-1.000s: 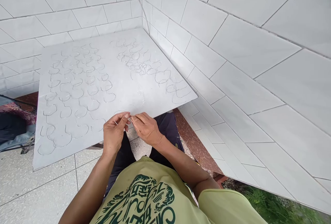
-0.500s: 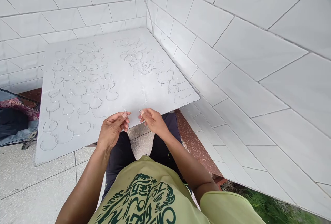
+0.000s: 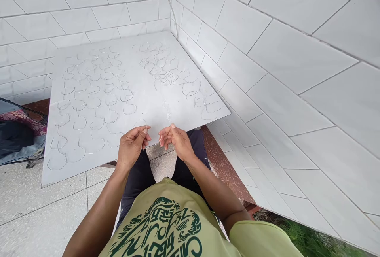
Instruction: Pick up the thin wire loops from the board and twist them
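My left hand (image 3: 132,146) pinches a thin bent wire (image 3: 140,121) between thumb and fingertips, just over the near edge of a grey board (image 3: 148,102). My right hand (image 3: 177,141) hovers a short gap to the right of it, its fingers loosely spread with nothing visible in them. On the board lie several curved wire pieces: spaced rows on the left (image 3: 89,99) and a looser tangle on the right (image 3: 175,77).
The board rests in a corner of white tiled walls (image 3: 267,51), above my dark trousers (image 3: 139,178). A folded cloth and dark bag (image 3: 18,134) lie on the speckled floor at the left. Grass (image 3: 311,241) shows at the bottom right.
My hands were joined on the wire a second ago. They have drawn apart, the left one keeping the wire and the right one opening.
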{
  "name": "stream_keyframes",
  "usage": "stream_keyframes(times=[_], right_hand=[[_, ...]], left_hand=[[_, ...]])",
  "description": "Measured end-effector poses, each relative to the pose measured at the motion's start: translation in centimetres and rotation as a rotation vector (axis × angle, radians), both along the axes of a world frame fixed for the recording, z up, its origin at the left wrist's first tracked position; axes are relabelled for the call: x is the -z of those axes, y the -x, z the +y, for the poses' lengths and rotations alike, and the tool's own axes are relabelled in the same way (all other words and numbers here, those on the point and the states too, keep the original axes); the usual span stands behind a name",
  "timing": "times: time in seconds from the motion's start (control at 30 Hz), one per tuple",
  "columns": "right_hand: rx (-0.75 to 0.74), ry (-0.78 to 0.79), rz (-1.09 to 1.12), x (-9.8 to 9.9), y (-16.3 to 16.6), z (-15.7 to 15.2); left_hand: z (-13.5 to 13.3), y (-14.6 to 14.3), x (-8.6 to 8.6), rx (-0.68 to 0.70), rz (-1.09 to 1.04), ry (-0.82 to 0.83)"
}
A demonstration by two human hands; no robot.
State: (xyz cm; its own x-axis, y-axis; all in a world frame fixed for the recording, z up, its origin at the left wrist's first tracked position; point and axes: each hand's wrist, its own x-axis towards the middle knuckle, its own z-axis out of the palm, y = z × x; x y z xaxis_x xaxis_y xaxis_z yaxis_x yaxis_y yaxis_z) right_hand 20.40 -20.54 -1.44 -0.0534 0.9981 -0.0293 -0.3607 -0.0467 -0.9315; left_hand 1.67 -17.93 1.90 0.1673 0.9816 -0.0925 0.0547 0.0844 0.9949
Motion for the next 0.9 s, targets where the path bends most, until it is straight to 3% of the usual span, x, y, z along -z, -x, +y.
stream_keyframes(times=[0.1, 0.3, 0.47, 0.6, 0.73, 0.9], right_hand=[[0.049, 0.004, -0.01, -0.4, -0.9, 0.9], [-0.22, 0.068, 0.06, -2.4, -0.9, 2.8], [-0.215, 0.113, 0.141, -2.8, 0.4, 3.1], [-0.027, 0.08, 0.039, -2.6, 0.6, 3.2], [0.181, 0.014, -0.133, -2.8, 0.5, 3.1], [0.202, 0.03, -0.195, -3.2, 1.0, 3.1]], left_hand=[[0.0, -0.1, -0.4, 0.057, -0.142, 0.11], [-0.8, -1.2, -0.6, 0.281, -0.391, 0.347], [-1.6, -2.3, 0.2, 0.297, -0.504, 0.379], [-1.5, -2.2, 0.5, 0.283, -0.418, 0.292], [-1.7, -2.2, 0.4, 0.263, -0.204, 0.057], [-2.5, -3.1, 0.9, 0.175, 0.109, -0.107]])
